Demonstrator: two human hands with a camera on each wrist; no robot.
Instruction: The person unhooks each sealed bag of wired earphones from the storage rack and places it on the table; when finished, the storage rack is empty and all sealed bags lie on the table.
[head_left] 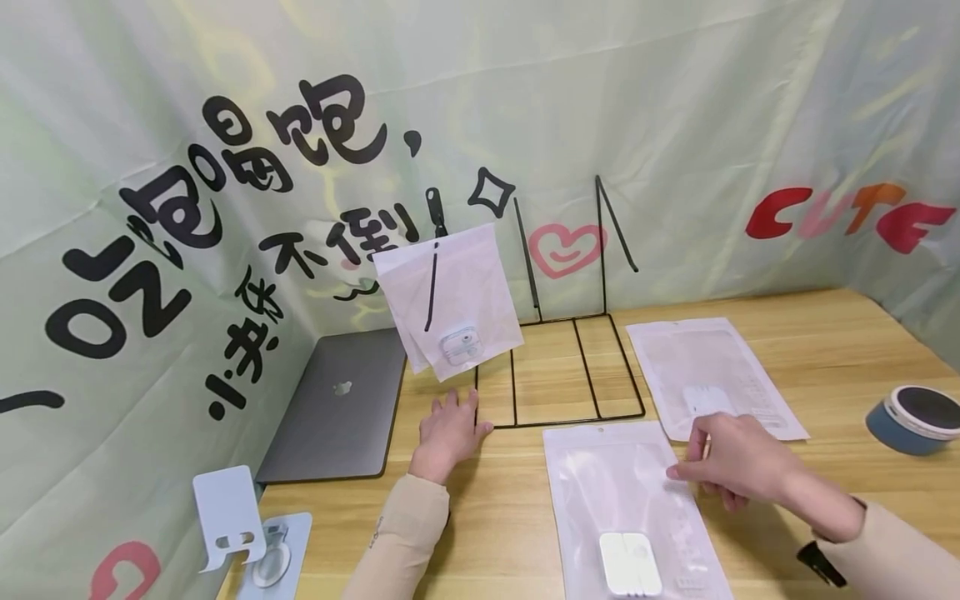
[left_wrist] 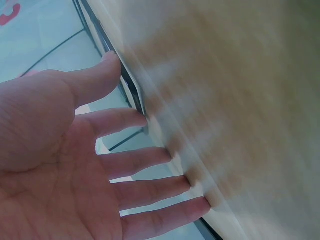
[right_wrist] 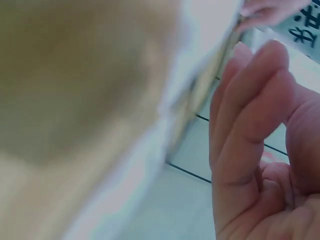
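Nearest the camera, a translucent pouch point(head_left: 588, 492) holding a white charger point(head_left: 630, 565) lies on a wooden table point(head_left: 495, 533). A person's right hand point(head_left: 738, 458) hovers at its right edge, fingers bent, thumb apart from them; whether it touches cannot be told. The left hand point(head_left: 447, 435), fingers spread, rests by a black wire rack point(head_left: 570, 422) bearing hanging pouches point(head_left: 468, 283). Another pouch point(head_left: 693, 354) lies right of the rack.

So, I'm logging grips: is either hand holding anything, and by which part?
The left hand holds nothing; whether the right hand pinches the front pouch by its right edge cannot be told.
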